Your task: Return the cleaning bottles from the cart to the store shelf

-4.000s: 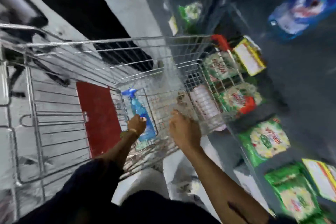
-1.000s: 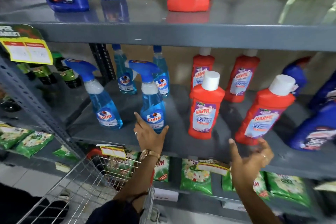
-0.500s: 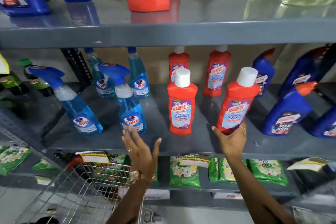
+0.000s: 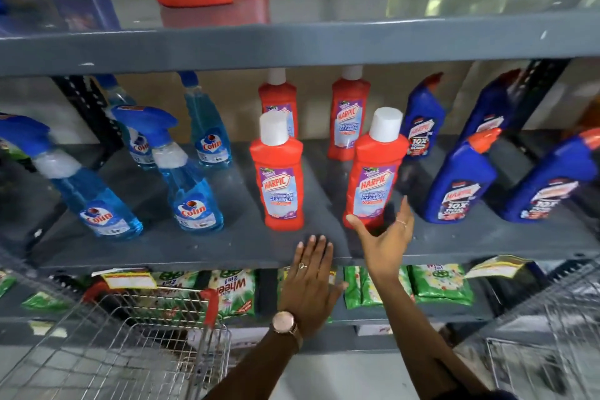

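Observation:
On the grey middle shelf (image 4: 227, 247) stand blue Colin spray bottles (image 4: 191, 191), red Harpic bottles (image 4: 281, 178) and dark blue Harpic bottles (image 4: 457, 185), all upright or slightly leaning. My right hand (image 4: 384, 237) is open just below and in front of the right-hand red Harpic bottle (image 4: 373, 178), fingers spread and holding nothing. My left hand (image 4: 310, 282), wearing a watch and a ring, lies flat and open over the shelf's front edge. The wire cart (image 4: 130, 334) is at the lower left, its inside mostly out of view.
An upper shelf (image 4: 292, 42) carries more red and blue bottles. Green detergent packets (image 4: 435, 282) lie on the shelf below. A second wire cart (image 4: 545, 334) shows at the lower right. Yellow price tags hang on the shelf edges.
Four seconds ago both hands reached into the cart by a spray bottle. Since then, my right hand came off the red Harpic bottle and opened; my left hand moved right to the shelf edge.

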Motion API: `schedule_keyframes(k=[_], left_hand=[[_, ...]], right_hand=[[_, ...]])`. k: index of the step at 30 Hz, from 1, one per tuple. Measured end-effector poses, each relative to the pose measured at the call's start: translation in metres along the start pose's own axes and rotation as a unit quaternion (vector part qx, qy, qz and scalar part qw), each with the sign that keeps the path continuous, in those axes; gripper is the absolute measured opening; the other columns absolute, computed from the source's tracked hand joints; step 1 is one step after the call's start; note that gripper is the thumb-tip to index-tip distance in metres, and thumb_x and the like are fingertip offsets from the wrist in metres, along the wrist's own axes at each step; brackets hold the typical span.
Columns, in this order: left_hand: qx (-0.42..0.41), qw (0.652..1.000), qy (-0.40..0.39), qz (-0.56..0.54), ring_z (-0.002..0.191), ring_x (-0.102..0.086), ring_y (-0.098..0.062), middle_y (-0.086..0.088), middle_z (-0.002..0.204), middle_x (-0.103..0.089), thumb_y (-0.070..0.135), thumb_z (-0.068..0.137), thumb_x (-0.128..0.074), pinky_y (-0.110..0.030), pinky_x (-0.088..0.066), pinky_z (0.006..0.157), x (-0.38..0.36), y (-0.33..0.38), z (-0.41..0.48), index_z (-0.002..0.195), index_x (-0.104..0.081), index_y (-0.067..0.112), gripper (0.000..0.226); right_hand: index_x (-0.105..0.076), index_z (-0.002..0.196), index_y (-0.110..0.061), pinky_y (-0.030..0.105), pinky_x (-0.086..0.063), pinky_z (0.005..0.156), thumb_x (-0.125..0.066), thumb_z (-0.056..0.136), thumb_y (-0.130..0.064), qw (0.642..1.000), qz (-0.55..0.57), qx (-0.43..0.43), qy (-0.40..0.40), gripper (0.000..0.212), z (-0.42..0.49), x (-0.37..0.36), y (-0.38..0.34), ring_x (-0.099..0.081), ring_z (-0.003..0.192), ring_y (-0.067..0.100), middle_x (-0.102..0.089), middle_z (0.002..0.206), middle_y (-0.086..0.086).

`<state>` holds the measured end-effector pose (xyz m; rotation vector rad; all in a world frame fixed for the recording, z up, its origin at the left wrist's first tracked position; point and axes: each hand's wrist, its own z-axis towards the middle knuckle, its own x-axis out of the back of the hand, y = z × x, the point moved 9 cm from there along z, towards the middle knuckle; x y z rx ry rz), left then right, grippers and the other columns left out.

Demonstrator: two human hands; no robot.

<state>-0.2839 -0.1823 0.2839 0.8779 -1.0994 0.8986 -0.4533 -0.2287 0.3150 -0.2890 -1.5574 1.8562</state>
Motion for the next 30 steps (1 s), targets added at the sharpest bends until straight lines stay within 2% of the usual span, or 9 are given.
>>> schedule_keyframes(k=[2,5,8,12,17,20,22,27,30], left_hand=[[-0.023,1.0,0.002,0.002,0.137,-0.041,-0.025,-0.009,0.145,-0.049,0.057,0.087,-0.043,-0.041,-0.013,0.122,-0.001,0.019,0.007,0.138,-0.046,0.009,0.071],[-0.007,1.0,-0.006,-0.002,0.134,-0.046,-0.026,-0.012,0.141,-0.053,0.059,0.087,-0.041,-0.05,-0.033,0.112,-0.004,0.039,0.016,0.135,-0.049,0.006,0.072],[0.043,0.999,-0.019,0.0,0.131,-0.05,-0.03,-0.015,0.139,-0.055,0.06,0.085,-0.039,-0.052,-0.039,0.107,-0.008,0.047,0.022,0.132,-0.053,0.005,0.074],[0.05,0.998,-0.016,0.033,0.128,-0.053,-0.03,-0.014,0.136,-0.057,0.058,0.082,-0.038,-0.05,-0.042,0.104,-0.011,0.051,0.025,0.131,-0.054,0.006,0.073],[0.061,0.997,0.005,0.043,0.136,-0.044,-0.029,-0.014,0.143,-0.05,0.056,0.091,-0.029,-0.046,-0.029,0.116,-0.017,0.052,0.024,0.138,-0.046,0.006,0.07],[0.077,0.997,0.006,0.03,0.135,-0.044,-0.029,-0.014,0.143,-0.05,0.056,0.093,-0.019,-0.037,-0.011,0.12,-0.019,0.051,0.025,0.137,-0.045,0.006,0.071],[0.091,0.995,0.005,0.03,0.135,-0.045,-0.03,-0.014,0.143,-0.051,0.056,0.094,-0.017,-0.035,-0.007,0.119,-0.018,0.049,0.026,0.137,-0.045,0.006,0.072],[0.101,0.994,-0.006,0.046,0.136,-0.043,-0.028,-0.012,0.144,-0.049,0.054,0.094,-0.016,-0.045,-0.024,0.115,-0.022,0.051,0.023,0.139,-0.043,0.008,0.07],[0.083,0.995,-0.005,0.051,0.137,-0.042,-0.028,-0.012,0.145,-0.048,0.053,0.091,-0.031,-0.046,-0.028,0.115,-0.022,0.052,0.023,0.14,-0.042,0.007,0.067]], right_hand=[[-0.02,0.148,-0.008,0.012,-0.01,0.114,-0.08,0.063,-0.049,0.997,0.029,0.009,0.075,0.112,0.003,0.035,0.006,-0.02,0.143,0.027,-0.025,0.154,0.02],[-0.006,0.149,-0.001,0.042,-0.011,0.12,-0.076,0.059,-0.059,0.989,0.002,-0.028,0.146,0.128,0.029,0.081,0.026,-0.011,0.145,0.037,-0.014,0.156,0.026],[-0.003,0.148,0.002,0.049,-0.015,0.118,-0.086,0.05,-0.052,0.99,-0.05,-0.065,0.117,0.139,0.07,0.101,0.041,-0.015,0.144,0.039,-0.017,0.156,0.028],[-0.034,0.14,-0.005,0.049,-0.043,0.105,-0.093,0.047,-0.037,0.995,-0.053,-0.046,0.066,0.115,0.094,0.102,0.05,-0.053,0.123,0.031,-0.054,0.136,0.019],[-0.043,0.132,-0.014,0.046,-0.052,0.092,-0.082,0.044,-0.053,0.996,-0.052,-0.049,0.059,0.104,0.09,0.101,0.058,-0.059,0.109,0.031,-0.063,0.12,0.014],[-0.042,0.133,-0.013,0.049,-0.051,0.095,-0.081,0.044,-0.054,0.997,-0.056,-0.04,0.044,0.105,0.093,0.099,0.062,-0.057,0.111,0.032,-0.062,0.122,0.014],[-0.039,0.136,-0.012,0.052,-0.046,0.1,-0.083,0.046,-0.051,0.996,-0.065,-0.038,0.047,0.107,0.093,0.099,0.06,-0.053,0.117,0.033,-0.059,0.127,0.014],[-0.033,0.14,-0.009,0.056,-0.037,0.109,-0.087,0.05,-0.044,0.997,-0.063,-0.034,0.023,0.111,0.092,0.099,0.054,-0.048,0.124,0.031,-0.053,0.136,0.015],[-0.018,0.147,-0.004,0.054,-0.026,0.116,-0.089,0.052,-0.044,0.998,-0.044,-0.039,0.003,0.125,0.09,0.098,0.054,-0.031,0.138,0.035,-0.037,0.15,0.017]])
